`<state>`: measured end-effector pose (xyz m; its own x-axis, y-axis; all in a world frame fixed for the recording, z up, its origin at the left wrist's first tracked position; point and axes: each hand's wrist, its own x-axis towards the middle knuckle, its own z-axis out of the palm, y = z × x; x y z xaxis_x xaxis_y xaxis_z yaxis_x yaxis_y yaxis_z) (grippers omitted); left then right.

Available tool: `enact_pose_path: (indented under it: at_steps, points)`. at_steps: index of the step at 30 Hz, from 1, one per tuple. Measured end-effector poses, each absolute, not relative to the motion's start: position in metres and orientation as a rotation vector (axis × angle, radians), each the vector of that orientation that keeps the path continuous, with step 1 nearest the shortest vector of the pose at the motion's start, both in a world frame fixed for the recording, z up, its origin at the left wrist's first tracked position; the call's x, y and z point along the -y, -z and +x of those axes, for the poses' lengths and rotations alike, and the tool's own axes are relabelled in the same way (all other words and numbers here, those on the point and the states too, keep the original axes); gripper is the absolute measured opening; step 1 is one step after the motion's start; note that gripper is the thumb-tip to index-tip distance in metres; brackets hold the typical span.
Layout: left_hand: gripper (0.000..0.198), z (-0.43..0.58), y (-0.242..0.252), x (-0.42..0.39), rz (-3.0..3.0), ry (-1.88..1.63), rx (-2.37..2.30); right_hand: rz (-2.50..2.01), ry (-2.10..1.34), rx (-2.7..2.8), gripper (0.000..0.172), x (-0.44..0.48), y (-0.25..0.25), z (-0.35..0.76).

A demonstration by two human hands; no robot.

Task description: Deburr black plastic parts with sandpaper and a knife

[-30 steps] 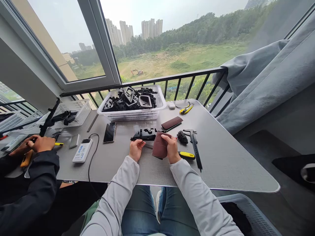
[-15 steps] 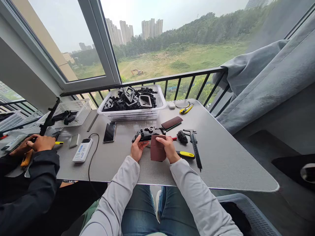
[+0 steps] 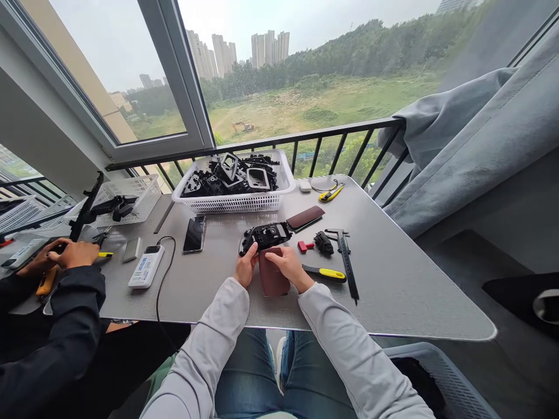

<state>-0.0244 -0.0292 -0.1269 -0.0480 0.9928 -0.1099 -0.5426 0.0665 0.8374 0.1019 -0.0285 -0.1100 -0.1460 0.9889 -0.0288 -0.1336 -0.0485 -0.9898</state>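
Note:
My left hand (image 3: 246, 266) grips the lower left end of a black plastic part (image 3: 267, 234), which is tilted above the table. My right hand (image 3: 291, 266) pinches a folded brown sheet (image 3: 273, 278), thumb on top, just below the part. Behind them lies a second brown piece (image 3: 305, 217). To the right of my right hand are a red object (image 3: 304, 247), a black bundle (image 3: 324, 243), a yellow-and-black handled tool (image 3: 331, 273) and a black caliper (image 3: 347, 262).
A white basket (image 3: 236, 203) full of black parts stands at the back. On the left are a phone (image 3: 194, 234), a white power bank (image 3: 147, 267) with a cable, and another person's hands (image 3: 72, 255). A yellow cutter (image 3: 331, 193) lies at the back right.
The black part has turned and shows more of its face. The brown sheet and my right hand have moved slightly left and down, uncovering the red object.

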Motion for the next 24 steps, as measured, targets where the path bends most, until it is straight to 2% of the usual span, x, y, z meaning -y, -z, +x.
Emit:
enact_pose_path:
  at_steps: [16,24]
  points:
    - [0.039,-0.0276,0.1250,0.0268,0.592,-1.390,-0.846,-1.079,-1.334,1.149,0.018,0.0296,0.1067,0.1017]
    - [0.037,-0.0271,0.1237,0.0273,0.587,-1.381,-0.853,-1.070,-1.419,1.087,0.016,0.0320,0.1037,0.0986]
